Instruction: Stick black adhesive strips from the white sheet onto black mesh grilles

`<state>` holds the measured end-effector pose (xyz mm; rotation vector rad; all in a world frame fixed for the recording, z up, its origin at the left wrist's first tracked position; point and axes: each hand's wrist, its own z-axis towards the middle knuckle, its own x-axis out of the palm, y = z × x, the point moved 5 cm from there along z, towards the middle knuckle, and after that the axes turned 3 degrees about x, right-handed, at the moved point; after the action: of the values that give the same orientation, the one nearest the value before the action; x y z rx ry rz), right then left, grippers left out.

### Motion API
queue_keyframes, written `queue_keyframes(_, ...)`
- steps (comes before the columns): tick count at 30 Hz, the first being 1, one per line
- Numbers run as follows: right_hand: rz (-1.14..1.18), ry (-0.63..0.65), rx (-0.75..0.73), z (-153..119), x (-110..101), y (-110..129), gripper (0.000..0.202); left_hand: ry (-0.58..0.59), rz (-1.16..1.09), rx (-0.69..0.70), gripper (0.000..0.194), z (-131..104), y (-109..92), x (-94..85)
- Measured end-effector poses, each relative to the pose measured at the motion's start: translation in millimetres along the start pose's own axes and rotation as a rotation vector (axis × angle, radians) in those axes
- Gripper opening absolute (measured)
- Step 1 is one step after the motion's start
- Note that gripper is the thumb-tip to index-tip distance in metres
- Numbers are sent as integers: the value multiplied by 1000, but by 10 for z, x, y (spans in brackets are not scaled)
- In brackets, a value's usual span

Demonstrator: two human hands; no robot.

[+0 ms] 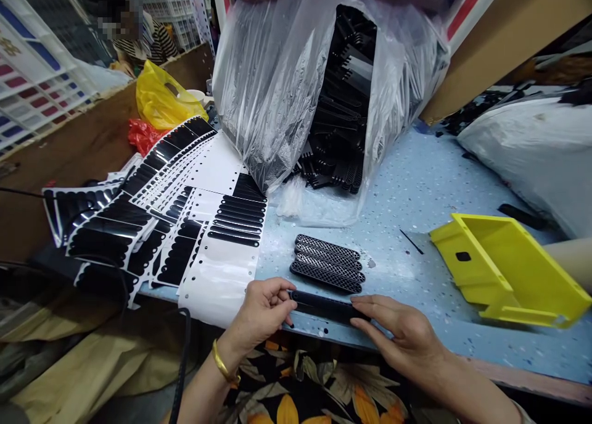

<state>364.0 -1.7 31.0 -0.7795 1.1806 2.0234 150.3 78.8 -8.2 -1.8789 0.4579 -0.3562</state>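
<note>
A long, narrow black plastic strip (324, 305) is held level near the table's front edge. My left hand (266, 307) pinches its left end between thumb and fingers. At the other end, the fingers and thumb of my right hand (400, 328) close on it. Just beyond lie several black lattice-patterned plastic pieces (327, 262), side by side in a small stack. To the left of these, a white backing sheet (222, 276) carries a row of black adhesive strips (235, 219). The underside of the held strip is hidden.
A clear plastic bag (272, 84) full of black plastic parts (340, 121) stands at the back. More strip sheets (106, 245) are piled left, near a yellow bag (161, 97). A yellow bin (509, 270) and white sack (536, 146) sit right. Another person (148, 38) is behind the partition.
</note>
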Motion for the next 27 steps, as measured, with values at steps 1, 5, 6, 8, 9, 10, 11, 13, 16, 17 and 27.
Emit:
queue_keyframes(1,-2,6,-2,-8,10,-3,18,0,1,-3,31,-1,0,0)
queue_keyframes(5,-7,22,-12,-9,20,4,17,1,15,-10,32,1,-8,-4)
queue_keyframes(6,-4,22,-12,0,16,10,16,3,18,-11,32,1,-9,-4)
queue_keyframes(8,-2,19,-22,26,0,30,16,9,24,-10,32,3,-6,-3)
queue_keyframes(9,-6,14,-31,40,-9,44,15,13,27,-6,32,4,-2,-3)
queue_keyframes(10,-14,11,-41,54,-18,59,15,16,29,-1,32,6,4,-4)
queue_keyframes(11,-25,9,-49,67,-26,75,14,17,29,7,32,9,11,-6)
queue_keyframes(13,-43,15,-51,89,-35,103,14,20,24,19,33,14,25,-11)
queue_keyframes(16,-48,33,-22,113,-44,134,15,13,13,15,34,22,32,-16)
queue_keyframes(17,-45,38,-13,119,-47,145,15,6,14,5,34,26,29,-16)
queue_keyframes(27,0,112,42,120,-35,143,17,-64,-7,-124,33,79,-8,12)
